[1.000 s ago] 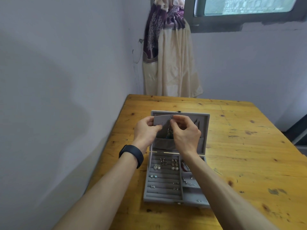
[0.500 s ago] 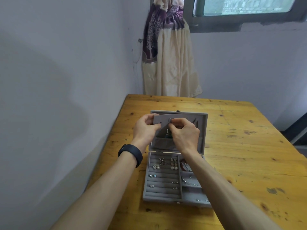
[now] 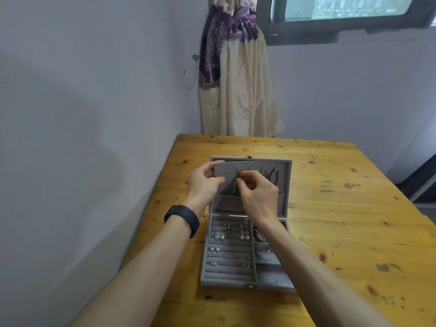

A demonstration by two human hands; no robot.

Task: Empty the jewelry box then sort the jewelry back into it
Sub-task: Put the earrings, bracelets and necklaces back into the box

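A knotty wooden table (image 3: 354, 208) stands in a corner of pale lilac walls (image 3: 82, 102). A cream-and-purple curtain (image 3: 238, 90) hangs bunched beside a dark-framed window (image 3: 342, 7).

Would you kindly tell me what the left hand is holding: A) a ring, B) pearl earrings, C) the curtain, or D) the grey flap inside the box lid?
D: the left hand grips the edge of the grey flap in the open lid, while the right hand pinches a hanging pendant.

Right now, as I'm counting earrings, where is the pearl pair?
Head view: the pearl pair sits in the left slotted section of the jewelry box, toward its far right, just nearer than the oval pair and beside the centre divider.
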